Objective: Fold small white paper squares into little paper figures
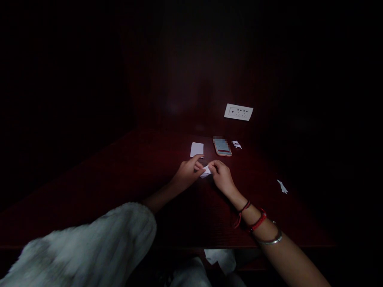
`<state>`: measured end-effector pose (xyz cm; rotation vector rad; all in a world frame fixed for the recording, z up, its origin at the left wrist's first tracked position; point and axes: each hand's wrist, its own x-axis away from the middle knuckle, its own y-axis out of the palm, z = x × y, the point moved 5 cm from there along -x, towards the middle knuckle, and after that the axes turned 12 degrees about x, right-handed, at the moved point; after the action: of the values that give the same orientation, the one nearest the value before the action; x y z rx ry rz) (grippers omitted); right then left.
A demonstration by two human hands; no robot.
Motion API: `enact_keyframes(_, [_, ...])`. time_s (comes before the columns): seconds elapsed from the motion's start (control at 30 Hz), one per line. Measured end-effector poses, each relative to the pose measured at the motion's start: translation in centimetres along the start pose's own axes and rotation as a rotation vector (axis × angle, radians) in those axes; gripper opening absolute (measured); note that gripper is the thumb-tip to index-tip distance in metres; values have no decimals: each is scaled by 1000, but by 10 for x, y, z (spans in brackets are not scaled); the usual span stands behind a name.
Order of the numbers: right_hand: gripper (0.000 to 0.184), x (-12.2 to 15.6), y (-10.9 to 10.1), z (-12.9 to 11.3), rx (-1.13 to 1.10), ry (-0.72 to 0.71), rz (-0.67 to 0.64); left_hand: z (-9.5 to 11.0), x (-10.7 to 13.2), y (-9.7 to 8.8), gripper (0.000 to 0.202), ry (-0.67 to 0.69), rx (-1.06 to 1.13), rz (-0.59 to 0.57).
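Between my two hands is a small piece of white paper (205, 172), partly folded and held just above the dark red table (167, 199). My left hand (189, 172) has its thumb and fingers on the paper's left side, the index finger stretched forward. On the right side, my right hand (221, 174) pinches the paper with thumb and curled fingers. Just beyond my left hand lies a white rectangular sheet or stack of paper (196, 149). The fingers hide part of the folded piece.
A phone (223, 146) with a lit screen lies past my right hand, beside some white paper scraps (236, 144). Another folded paper piece (281, 186) is further right. A white wall socket (238, 112) is on the back panel. Something white (221, 259) shows below the table's front edge.
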<state>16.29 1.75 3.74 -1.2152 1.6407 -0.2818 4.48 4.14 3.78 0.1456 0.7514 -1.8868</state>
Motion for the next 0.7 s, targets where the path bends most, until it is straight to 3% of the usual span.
enact_keyframes(0.3, [15, 2, -6, -2, 22, -65, -42, 3, -2, -11, 39, 35, 15, 98])
enact_keyframes(0.5, [13, 4, -5, 0, 7, -40, -33, -10, -4, -5, 41, -9, 212, 38])
enact_keyframes(0.7, [15, 4, -1, 12, -67, 79, -90, -15, -4, 0, 53, -75, 373, -44])
